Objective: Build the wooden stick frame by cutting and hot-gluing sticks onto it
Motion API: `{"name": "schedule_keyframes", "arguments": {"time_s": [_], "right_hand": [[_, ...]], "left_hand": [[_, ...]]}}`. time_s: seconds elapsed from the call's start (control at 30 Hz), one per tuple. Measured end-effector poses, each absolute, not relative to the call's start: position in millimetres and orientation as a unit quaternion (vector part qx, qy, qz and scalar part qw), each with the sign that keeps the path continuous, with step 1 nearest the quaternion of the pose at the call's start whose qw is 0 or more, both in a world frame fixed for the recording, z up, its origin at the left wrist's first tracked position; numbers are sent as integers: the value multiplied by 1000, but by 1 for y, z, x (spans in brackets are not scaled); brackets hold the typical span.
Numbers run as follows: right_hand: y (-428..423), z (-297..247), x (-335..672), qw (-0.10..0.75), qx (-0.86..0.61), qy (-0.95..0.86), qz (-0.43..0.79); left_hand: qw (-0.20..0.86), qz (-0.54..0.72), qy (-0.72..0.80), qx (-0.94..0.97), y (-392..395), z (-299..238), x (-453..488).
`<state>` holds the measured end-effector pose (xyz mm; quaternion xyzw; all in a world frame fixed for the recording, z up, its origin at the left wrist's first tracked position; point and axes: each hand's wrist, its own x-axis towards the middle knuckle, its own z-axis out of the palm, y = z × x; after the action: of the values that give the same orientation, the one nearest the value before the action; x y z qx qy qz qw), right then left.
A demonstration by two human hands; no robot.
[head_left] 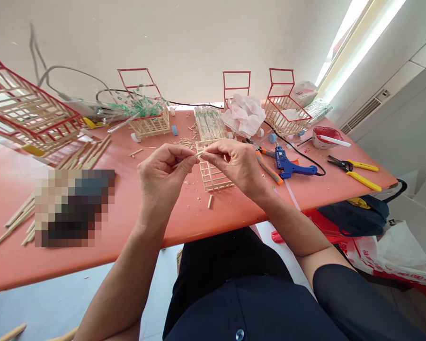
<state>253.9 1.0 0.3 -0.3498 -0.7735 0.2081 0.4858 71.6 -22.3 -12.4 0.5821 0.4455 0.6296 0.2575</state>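
Observation:
A short, pale wooden stick (199, 154) is pinched between the fingertips of both my hands. My left hand (165, 173) has its thumb and forefinger closed on one end, and my right hand (237, 163) grips the other end. Just below and behind the fingers, a small wooden lattice panel (208, 182) lies on the orange table (184, 213), partly hidden by my right hand. One loose stick piece (210, 201) lies by the panel's near edge.
A blue glue gun (291, 166), orange-handled pliers (270, 168) and yellow-handled pliers (364, 166) lie right. Several red-trimmed wooden carts (287, 111) stand at the back. Crumpled tissue (244, 115) and a painted cup (328, 137) are nearby. Loose sticks (92, 154) lie left.

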Motion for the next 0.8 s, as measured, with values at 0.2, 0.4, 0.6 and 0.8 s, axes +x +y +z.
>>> {"name": "schedule_keyframes", "arguments": {"time_s": [0.2,0.4,0.6,0.8], "right_hand": [[1,2,254,474,-348,-776,229],[0,3,255,464,-356,-776,234],[0,3,255,466,-362,-774,229],[4,1,257,451,-355,-774,268]], "left_hand": [[277,627,436,583,-20,-14,70],[274,629,427,589,-19,-16,69],[250,624,445,592,-19,-18,68],[247,622,451,591,-18,-19,66]]}}
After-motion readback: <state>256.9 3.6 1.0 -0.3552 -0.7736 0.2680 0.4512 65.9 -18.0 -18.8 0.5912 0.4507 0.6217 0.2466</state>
